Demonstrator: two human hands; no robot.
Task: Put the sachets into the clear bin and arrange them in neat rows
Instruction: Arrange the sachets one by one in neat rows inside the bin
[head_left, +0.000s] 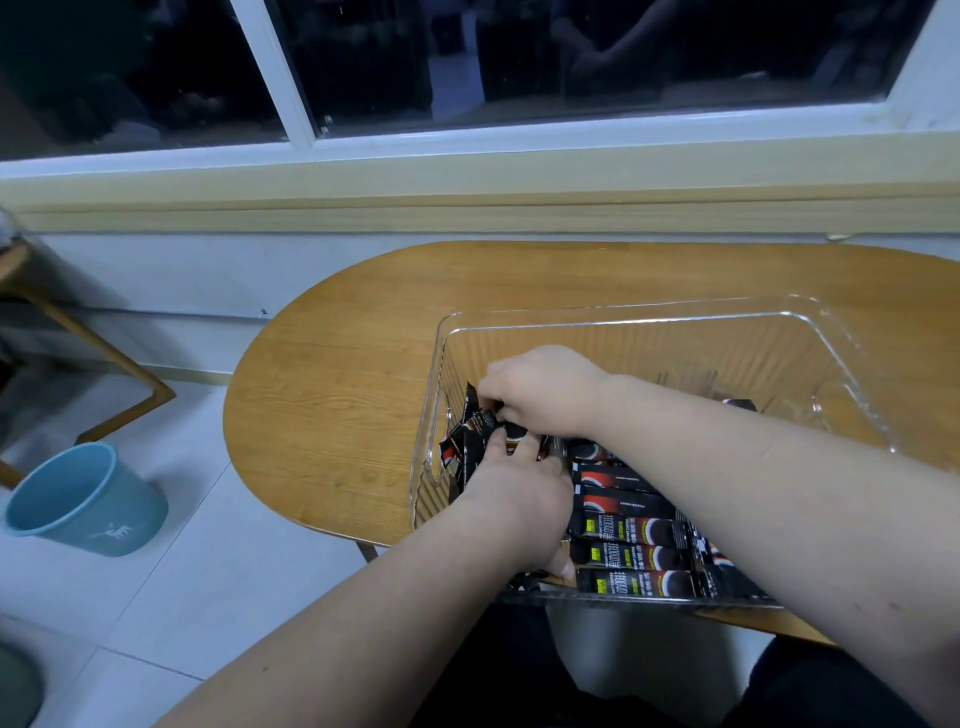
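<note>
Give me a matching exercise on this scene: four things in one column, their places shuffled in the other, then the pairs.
1. blue bucket
2. clear bin
3. flat sachets
4. loose sachets

A. held between the left hand and right hand at the bin's left end
B. on the tiled floor
C. on the wooden table
D. side by side by the bin's near wall

Pairs: 1-B, 2-C, 3-D, 4-A

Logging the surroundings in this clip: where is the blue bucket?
The bucket stands on the floor at the head view's left, left of the table and apart from it.
</note>
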